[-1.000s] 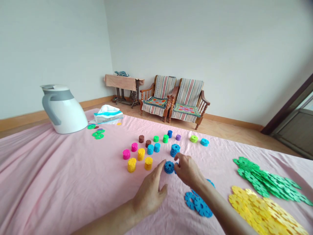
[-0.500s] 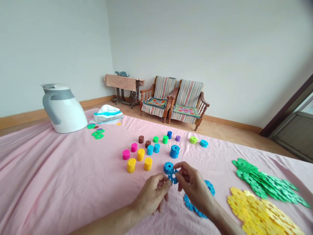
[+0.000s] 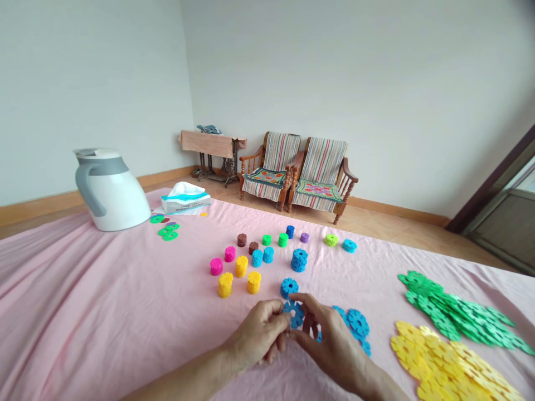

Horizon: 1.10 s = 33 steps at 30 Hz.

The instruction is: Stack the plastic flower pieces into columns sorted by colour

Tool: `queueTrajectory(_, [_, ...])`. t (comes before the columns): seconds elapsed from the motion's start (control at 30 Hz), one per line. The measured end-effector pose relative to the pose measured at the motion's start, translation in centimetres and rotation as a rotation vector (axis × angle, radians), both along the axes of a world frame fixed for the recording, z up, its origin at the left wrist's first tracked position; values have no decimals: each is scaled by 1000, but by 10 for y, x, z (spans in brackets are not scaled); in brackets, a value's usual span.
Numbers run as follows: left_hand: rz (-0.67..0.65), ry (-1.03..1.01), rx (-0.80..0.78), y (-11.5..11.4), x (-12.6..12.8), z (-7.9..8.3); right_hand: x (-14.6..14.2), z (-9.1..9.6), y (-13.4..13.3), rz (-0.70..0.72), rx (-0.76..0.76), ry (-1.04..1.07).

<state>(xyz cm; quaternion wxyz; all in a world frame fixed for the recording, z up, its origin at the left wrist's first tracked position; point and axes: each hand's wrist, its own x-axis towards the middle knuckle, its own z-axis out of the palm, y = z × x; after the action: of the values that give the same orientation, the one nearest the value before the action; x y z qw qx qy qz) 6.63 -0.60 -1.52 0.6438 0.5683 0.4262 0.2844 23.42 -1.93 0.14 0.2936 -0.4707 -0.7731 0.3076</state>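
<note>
A blue notched snowflake disc stands tilted between my hands, above the pink cloth. My left hand is closed, its thumb and forefinger pinching the disc's left edge. Around the right side of the disc curves my right hand, thumb and forefinger parted; whether a fingertip touches it I cannot tell. Just beyond the fingers is a short blue disc stack, with a taller blue stack farther back. Loose blue discs lie beside my right hand, partly hidden by it.
Small stacks in several colours, such as yellow and pink, stand ahead. Green discs and yellow discs are heaped at right. A white jug and a tissue box stand at left. Beyond are two wooden chairs.
The blue disc has come slightly down towards me with both hands. My right thumb has moved away from the disc and its fingers have parted. More of the loose blue discs shows.
</note>
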Motion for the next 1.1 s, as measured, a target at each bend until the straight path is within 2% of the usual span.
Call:
queueTrajectory(0.17, [-4,36,22,-1,0,0,3,1,3,-4,-10,6])
queueTrajectory(0.33, [-69,119,94,-4,1,-4,14,-12,29,-234,34,16])
queueTrajectory(0.43, [-93,177,129,-5,2,-4,16,-21,47,-296,99,-11])
queueTrajectory(0.77, [-85,195,126,-5,2,-3,-5,-32,66,-256,162,-12])
queueTrajectory(0.93, [-95,167,117,-5,1,-5,-5,-37,69,-245,142,-24])
queueTrajectory(1.1, [-103,161,104,-5,1,-5,3,-31,60,-270,179,-30])
